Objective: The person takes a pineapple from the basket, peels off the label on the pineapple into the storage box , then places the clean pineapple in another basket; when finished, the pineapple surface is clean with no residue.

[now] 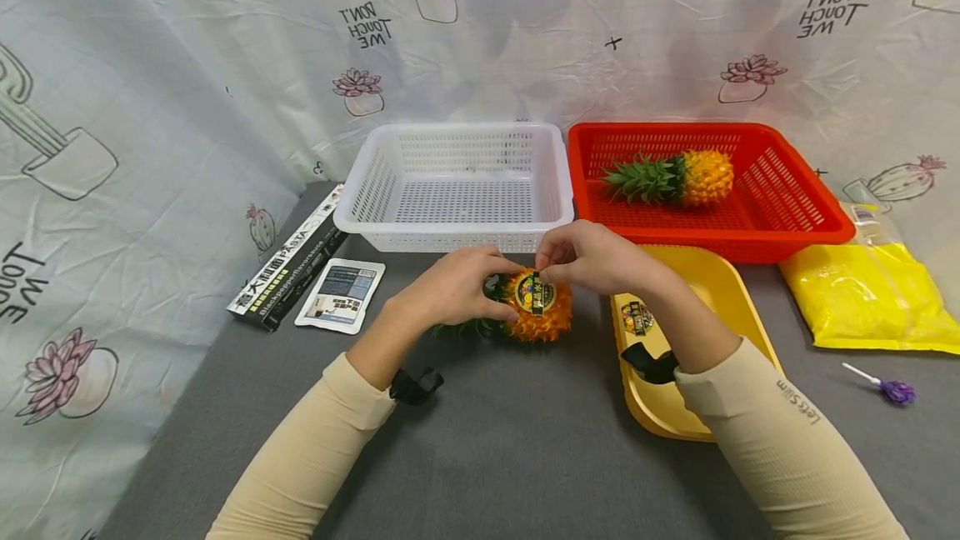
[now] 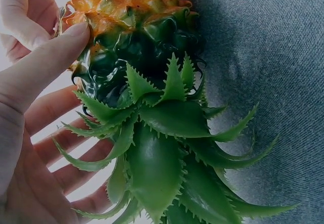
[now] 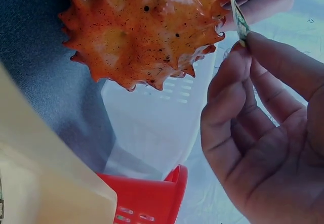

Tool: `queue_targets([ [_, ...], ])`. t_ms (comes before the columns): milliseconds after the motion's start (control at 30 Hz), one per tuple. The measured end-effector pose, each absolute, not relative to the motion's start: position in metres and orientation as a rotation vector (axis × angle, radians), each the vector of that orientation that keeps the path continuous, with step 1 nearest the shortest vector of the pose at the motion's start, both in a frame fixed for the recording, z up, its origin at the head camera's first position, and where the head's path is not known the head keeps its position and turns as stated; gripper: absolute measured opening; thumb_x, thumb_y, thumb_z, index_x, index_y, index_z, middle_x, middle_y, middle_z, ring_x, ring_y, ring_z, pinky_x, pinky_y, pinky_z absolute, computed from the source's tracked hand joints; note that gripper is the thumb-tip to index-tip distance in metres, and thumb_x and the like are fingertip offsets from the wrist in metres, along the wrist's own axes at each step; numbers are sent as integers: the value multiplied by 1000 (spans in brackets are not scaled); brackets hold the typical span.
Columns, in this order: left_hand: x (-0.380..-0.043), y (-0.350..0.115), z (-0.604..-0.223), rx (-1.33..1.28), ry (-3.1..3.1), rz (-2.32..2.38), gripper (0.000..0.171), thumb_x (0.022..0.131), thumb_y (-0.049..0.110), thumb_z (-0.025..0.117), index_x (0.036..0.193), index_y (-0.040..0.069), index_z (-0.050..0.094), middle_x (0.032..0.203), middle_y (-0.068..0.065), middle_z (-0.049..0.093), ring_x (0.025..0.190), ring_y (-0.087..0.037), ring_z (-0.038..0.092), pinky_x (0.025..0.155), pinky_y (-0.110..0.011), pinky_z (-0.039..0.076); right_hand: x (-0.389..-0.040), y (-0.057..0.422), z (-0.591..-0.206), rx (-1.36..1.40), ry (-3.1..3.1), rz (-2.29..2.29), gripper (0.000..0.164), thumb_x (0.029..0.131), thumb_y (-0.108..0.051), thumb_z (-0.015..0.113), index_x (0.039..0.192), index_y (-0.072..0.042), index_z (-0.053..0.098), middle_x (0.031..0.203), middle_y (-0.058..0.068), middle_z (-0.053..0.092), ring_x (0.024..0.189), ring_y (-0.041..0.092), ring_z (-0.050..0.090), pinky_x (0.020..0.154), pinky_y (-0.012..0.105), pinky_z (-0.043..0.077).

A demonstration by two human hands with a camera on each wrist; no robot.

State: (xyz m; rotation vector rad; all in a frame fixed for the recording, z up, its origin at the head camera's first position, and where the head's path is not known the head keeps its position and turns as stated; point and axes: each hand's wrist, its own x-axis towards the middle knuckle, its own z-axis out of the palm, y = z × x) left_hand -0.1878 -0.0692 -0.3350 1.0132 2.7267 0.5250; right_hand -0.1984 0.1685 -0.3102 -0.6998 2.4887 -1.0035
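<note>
A small glossy orange pineapple (image 1: 551, 327) lies on its side on the grey table, its leafy crown pointing left. My left hand (image 1: 457, 286) holds it near the crown, the thumb (image 2: 71, 39) resting on the fruit in the left wrist view and the other fingers on its far side. A black-and-gold fruit sticker (image 1: 534, 294) sits against the top of the fruit. My right hand (image 1: 600, 261) pinches the sticker's edge between thumb and forefinger. In the right wrist view that sticker (image 3: 241, 24) appears edge-on beside the spiky skin; how much of it adheres I cannot tell.
Behind the hands stand a white basket (image 1: 348, 219) and a red basket (image 1: 817, 232) holding another pineapple (image 1: 705, 177). A yellow tray (image 1: 731, 298) with a sticker sheet (image 1: 645, 340) lies under my right forearm. Pasta box (image 1: 288, 261) and white pouch (image 1: 341, 296) left; yellow bag (image 1: 870, 298), purple-headed stick (image 1: 896, 392) right.
</note>
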Motion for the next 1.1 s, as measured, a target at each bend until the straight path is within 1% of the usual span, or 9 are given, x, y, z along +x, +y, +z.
queue_targets([
  [133,-188,-69,-335,1012,2724,527,60,86,41,84,139,19,67,120,-2,66,105,-21,63,91,-41,53,-198,171,-309,-670,2423,-1064,6,97,-13,71,98,-8,70,83,8,69,69,24,60,64,33,53],
  [267,-188,-68,-335,1005,2719,526,61,86,41,84,140,19,67,121,-2,66,107,-21,63,93,-41,53,-198,174,-310,-662,2363,-1140,9,96,-14,71,99,-5,70,83,9,69,71,29,66,67,34,58],
  [367,-188,-68,-336,1003,2719,518,61,85,41,85,140,19,67,122,-2,66,108,-22,63,95,-42,52,-198,178,-310,-645,2329,-1187,12,96,-14,72,101,-4,70,85,11,69,74,29,68,71,35,60],
  [500,-188,-68,-335,1005,2720,512,62,85,41,85,140,19,67,123,-2,67,109,-22,63,96,-42,52,-196,184,-308,-625,2313,-1208,13,96,-14,72,102,-3,69,88,11,69,77,27,68,76,41,62],
  [600,-189,-68,-335,1000,2717,514,62,85,41,84,140,19,67,123,-3,67,109,-22,64,95,-41,52,-196,189,-306,-612,2317,-1199,12,97,-15,71,102,-4,68,89,11,70,80,29,69,77,44,62],
  [667,-189,-68,-335,998,2717,514,62,85,41,84,140,19,66,123,-3,66,109,-23,64,95,-41,52,-195,193,-305,-593,2321,-1195,12,97,-15,70,102,-4,68,91,12,70,82,33,70,77,42,62],
  [733,-189,-68,-335,992,2717,517,61,86,41,84,140,19,67,124,-3,66,109,-24,64,95,-42,52,-195,197,-304,-574,2324,-1188,12,97,-15,70,103,-5,68,92,12,70,82,33,70,77,40,62],
  [933,-188,-70,-335,1009,2727,519,61,85,41,84,140,19,67,123,-3,67,109,-24,64,94,-42,52,-192,211,-299,-530,2310,-1200,16,97,-17,70,106,-4,67,96,14,69,80,29,70,77,37,62],
  [1100,-188,-71,-335,1018,2720,517,62,86,42,83,141,19,66,127,-3,67,113,-26,64,97,-44,51,-187,223,-297,-525,2295,-1251,17,98,-16,70,107,-2,66,93,15,68,78,28,69,77,38,62],
])
